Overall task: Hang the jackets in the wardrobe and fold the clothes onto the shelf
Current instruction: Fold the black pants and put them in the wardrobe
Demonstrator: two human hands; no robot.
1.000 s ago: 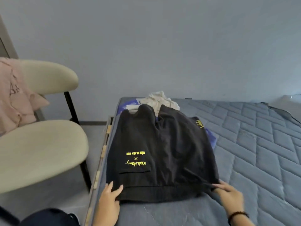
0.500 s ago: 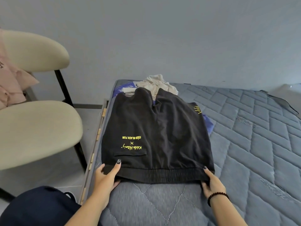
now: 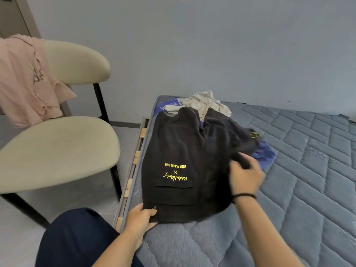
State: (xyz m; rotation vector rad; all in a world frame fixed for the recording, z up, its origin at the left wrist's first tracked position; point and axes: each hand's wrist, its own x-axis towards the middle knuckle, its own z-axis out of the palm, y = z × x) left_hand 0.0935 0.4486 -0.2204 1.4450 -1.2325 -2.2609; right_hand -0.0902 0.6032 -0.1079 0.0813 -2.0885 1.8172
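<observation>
Black shorts (image 3: 179,149) with yellow lettering lie spread on the grey quilted mattress (image 3: 300,170), waistband toward me. My left hand (image 3: 141,218) pinches the waistband's left corner near the mattress edge. My right hand (image 3: 245,175) grips the right side of the shorts and lifts that fabric up and inward, bunching it. A beige garment (image 3: 204,101) lies crumpled beyond the shorts at the mattress's far corner. A blue garment (image 3: 264,154) peeks out from under the shorts' right side.
A cream padded chair (image 3: 57,149) stands left of the bed, with a pink garment (image 3: 23,78) draped over its backrest. A wooden bed frame edge (image 3: 133,170) runs between chair and mattress. The grey wall is behind. My dark-trousered knee (image 3: 77,237) is at the bottom.
My right hand left the waistband's right corner, moved up the shorts' right side and gathered the fabric inward. My left hand stays on the left corner. The view shifted right and closer.
</observation>
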